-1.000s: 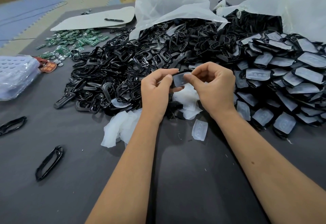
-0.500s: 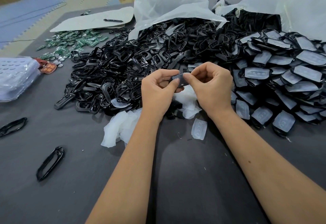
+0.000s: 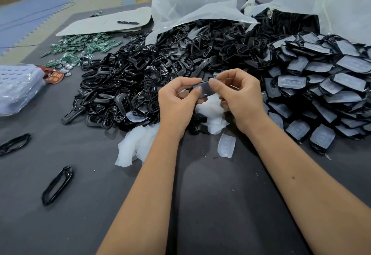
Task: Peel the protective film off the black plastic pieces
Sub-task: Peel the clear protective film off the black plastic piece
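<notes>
Between both hands I hold one small black plastic piece above the table's middle. My left hand pinches its left end with thumb and forefinger. My right hand grips its right end, thumb pressed on the top face. Whether film still covers it, I cannot tell. To the right lies a heap of film-covered black pieces. A pile of bare black frames spreads to the left. Crumpled peeled film lies below my left wrist, and one flat peeled film lies by my right forearm.
Two loose black frames lie at the left of the grey table. Green circuit boards sit far left, a clear blister pack at the left edge. White plastic bags and a cardboard sheet with a pen stand behind.
The piece has turned in my fingers, so its dark glossy face shows instead of the pale film side. Both hands stayed in place.
</notes>
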`<action>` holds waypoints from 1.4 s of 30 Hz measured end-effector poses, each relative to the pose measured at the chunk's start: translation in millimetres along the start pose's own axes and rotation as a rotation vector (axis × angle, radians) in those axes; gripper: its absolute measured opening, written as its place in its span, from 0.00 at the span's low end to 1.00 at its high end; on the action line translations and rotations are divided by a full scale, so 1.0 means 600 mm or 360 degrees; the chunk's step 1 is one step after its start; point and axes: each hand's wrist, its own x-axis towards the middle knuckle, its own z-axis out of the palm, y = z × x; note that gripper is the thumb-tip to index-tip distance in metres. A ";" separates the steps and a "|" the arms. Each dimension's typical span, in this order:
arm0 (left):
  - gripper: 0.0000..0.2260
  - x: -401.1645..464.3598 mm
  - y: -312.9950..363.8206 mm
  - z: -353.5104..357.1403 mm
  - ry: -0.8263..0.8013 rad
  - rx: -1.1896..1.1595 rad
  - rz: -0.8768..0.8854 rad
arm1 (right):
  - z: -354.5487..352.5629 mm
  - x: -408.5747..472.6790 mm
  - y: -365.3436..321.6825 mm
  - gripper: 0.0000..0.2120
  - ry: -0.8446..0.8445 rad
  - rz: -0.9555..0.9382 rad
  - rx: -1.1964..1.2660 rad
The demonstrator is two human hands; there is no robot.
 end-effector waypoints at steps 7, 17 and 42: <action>0.07 -0.002 -0.001 0.001 -0.0096 -0.0049 0.0026 | 0.005 -0.005 -0.002 0.03 -0.0159 -0.0001 -0.0008; 0.08 -0.004 0.001 0.002 -0.0102 -0.0095 0.0029 | 0.008 -0.005 -0.005 0.07 -0.0071 0.0080 0.0154; 0.07 0.000 -0.002 0.003 -0.0008 0.0021 0.0047 | 0.010 -0.006 -0.002 0.06 -0.0044 0.0048 0.0069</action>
